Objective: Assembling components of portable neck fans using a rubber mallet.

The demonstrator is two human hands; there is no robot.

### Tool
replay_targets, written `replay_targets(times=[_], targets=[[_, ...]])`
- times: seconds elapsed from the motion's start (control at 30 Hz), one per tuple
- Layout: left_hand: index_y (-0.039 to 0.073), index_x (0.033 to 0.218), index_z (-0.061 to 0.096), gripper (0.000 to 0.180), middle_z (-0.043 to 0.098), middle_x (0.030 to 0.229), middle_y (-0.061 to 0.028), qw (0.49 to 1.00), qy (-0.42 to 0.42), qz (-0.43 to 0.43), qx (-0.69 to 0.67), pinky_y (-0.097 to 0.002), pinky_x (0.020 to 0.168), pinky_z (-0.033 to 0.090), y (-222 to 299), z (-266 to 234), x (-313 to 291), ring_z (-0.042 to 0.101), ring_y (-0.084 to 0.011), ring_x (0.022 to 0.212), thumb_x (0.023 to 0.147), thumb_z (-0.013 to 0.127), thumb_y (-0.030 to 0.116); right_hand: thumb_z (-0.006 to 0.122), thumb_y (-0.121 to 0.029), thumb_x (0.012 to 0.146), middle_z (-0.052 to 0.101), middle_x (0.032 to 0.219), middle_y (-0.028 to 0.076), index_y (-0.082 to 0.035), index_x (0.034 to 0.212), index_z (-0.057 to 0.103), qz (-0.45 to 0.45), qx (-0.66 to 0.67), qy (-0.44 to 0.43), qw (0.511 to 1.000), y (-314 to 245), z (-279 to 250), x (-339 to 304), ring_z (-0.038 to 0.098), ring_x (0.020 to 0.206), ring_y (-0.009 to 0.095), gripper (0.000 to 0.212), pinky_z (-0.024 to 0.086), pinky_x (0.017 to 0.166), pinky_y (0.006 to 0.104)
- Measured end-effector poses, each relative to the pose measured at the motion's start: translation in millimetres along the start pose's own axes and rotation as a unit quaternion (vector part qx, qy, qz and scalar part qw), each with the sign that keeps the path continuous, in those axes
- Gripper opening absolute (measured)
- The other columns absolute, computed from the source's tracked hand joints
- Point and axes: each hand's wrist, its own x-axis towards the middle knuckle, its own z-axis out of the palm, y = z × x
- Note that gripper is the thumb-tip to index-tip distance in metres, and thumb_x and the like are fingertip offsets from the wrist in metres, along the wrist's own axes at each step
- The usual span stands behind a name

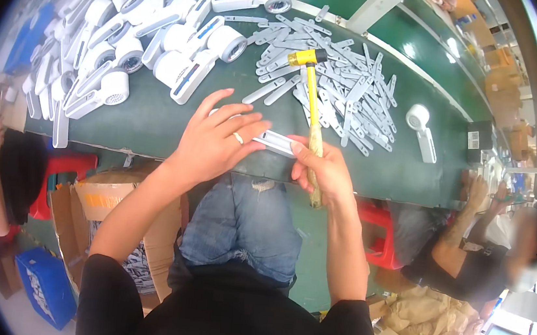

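Over the near edge of the green table, my left hand (216,137), with a ring on one finger, curls over one end of a white handheld fan (276,142) and hides its head. The fan's long handle points right, its slotted side up. My right hand (324,170) is closed, pinching the handle's end between thumb and fingers. The same hand also keeps hold of a mallet (314,107) with a yellow and black head, its worn yellow shaft tilted away from me. Beyond the mallet lies a heap of flat grey handle strips (355,88).
Many white handheld fans (183,41) are piled at the left and far left. A single fan (422,133) lies at the right of the green table (411,176). Below left stand a cardboard box (108,196) and a blue crate (43,284). Co-workers sit on both sides.
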Motion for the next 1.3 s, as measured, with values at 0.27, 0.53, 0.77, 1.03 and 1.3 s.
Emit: replay_targets(times=[0.27,0.53,0.77,1.03,1.3], targets=[[0.02,0.116,0.082,0.029,0.078,0.111,-0.0044,0.989,-0.095,0.108,-0.042,-0.0442,0.103,0.058,-13,2,18,0.074,-0.0252,0.104,0.088,0.075,0.017,0.071,-0.029,0.104,0.066,0.068,0.004,0.0,0.132,0.07,-0.015,-0.032,0.012,0.999,-3,6,-5,0.056,0.051,0.009,0.041,0.04,0.045,0.0255],[0.017,0.11,0.081,0.027,0.077,0.1,-0.0027,0.989,-0.079,0.119,-0.045,-0.047,0.107,0.056,-11,3,21,0.074,-0.0214,0.09,0.083,0.081,0.012,0.052,-0.031,0.114,0.057,0.069,-0.001,-0.003,0.155,0.05,-0.144,-0.016,0.091,0.985,23,13,-53,0.05,0.053,0.007,0.05,0.041,0.048,0.0252],[0.015,0.109,0.083,0.028,0.078,0.097,-0.0036,0.989,-0.055,0.123,-0.056,-0.0479,0.107,0.056,-8,7,24,0.074,-0.0205,0.087,0.082,0.084,0.008,0.041,-0.03,0.117,0.049,0.067,-0.002,-0.001,0.166,0.033,-0.121,-0.16,0.122,0.972,48,12,-151,0.046,0.048,0.008,0.057,0.042,0.048,0.0243],[0.014,0.11,0.082,0.029,0.077,0.095,-0.0049,0.988,-0.063,0.131,-0.049,-0.0484,0.108,0.056,-6,6,25,0.073,-0.0211,0.085,0.082,0.084,0.007,0.042,-0.025,0.117,0.048,0.065,-0.003,-0.004,0.164,0.04,-0.108,-0.215,0.157,0.958,76,20,-155,0.046,0.049,0.005,0.051,0.04,0.046,0.024],[0.014,0.11,0.083,0.029,0.077,0.095,-0.0045,0.989,-0.065,0.121,-0.056,-0.0491,0.109,0.054,-7,6,25,0.073,-0.0209,0.085,0.081,0.084,0.007,0.04,-0.02,0.116,0.05,0.064,-0.003,-0.003,0.163,0.041,-0.105,-0.198,0.142,0.964,58,28,-159,0.047,0.052,0.005,0.05,0.041,0.05,0.0236]])
